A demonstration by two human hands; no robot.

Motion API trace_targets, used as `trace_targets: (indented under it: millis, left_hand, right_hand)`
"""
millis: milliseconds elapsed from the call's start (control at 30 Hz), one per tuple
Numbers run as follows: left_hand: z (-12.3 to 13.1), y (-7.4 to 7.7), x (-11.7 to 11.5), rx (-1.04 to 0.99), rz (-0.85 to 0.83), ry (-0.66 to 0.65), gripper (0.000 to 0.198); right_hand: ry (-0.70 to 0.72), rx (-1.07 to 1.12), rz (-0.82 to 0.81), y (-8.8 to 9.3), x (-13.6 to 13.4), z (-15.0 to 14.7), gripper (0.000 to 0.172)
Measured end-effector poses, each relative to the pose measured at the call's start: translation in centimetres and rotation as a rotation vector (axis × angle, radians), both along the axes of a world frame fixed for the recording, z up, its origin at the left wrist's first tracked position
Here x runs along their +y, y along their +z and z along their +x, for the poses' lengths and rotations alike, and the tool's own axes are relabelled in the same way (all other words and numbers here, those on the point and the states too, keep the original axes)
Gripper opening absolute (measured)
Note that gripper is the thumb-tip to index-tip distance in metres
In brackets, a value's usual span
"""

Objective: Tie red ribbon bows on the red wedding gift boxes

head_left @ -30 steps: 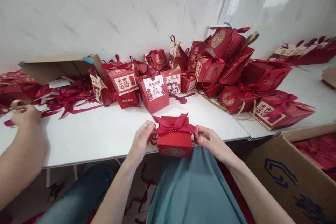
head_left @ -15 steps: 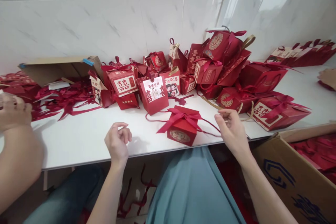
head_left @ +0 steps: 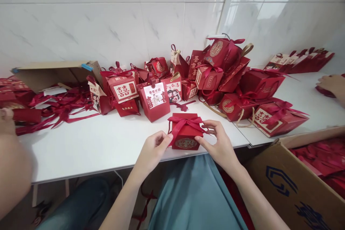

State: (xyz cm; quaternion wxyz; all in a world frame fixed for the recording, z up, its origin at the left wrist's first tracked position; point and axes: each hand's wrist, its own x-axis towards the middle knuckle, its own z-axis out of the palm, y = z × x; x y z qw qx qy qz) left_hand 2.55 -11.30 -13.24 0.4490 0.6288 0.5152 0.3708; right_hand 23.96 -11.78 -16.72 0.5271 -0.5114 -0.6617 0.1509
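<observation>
A small red gift box (head_left: 186, 143) with a gold emblem stands upright at the table's front edge, a ribbon bow (head_left: 185, 123) tied across its top. At its left side my left hand (head_left: 156, 147) has thumb and fingers closed on the end of the bow's left tail. My right hand (head_left: 219, 142) is at the box's right side, thumb near the front corner and fingers by the right ribbon end, curved and apart. The cord handle hangs down at the box's left side.
Finished-looking red boxes (head_left: 155, 106) crowd the table's back, piled higher at centre right. Loose ribbons (head_left: 64, 102) lie beside an open carton (head_left: 54, 70) at left. Another person's arm (head_left: 12, 165) is at far left, another hand (head_left: 332, 84) at far right. A large cardboard box (head_left: 283, 172) stands front right.
Both my hands have moved inward to the box and its bow. The box now faces front more squarely, and its cords no longer spread sideways. A hand has come further into view at far right.
</observation>
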Motion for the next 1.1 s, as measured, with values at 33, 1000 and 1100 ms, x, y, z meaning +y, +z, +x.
trace_targets:
  millis: [33,1000,1100]
  left_hand:
    - [0.0,0.0,-0.1,-0.004,-0.015,-0.019,0.036]
    - [0.3,-0.8,-1.4,-0.008,0.004,-0.124,0.024]
    - [0.6,-1.0,-1.7,0.038,0.041,-0.112,0.022]
  right_hand:
    - [-0.021,-0.028,0.047,0.2,-0.2,-0.1,0.034]
    - [0.022,-0.727,0.509,2.3,-2.5,-0.6,0.017]
    - [0.036,-0.766,0.492,1.6,-2.5,-0.2,0.019]
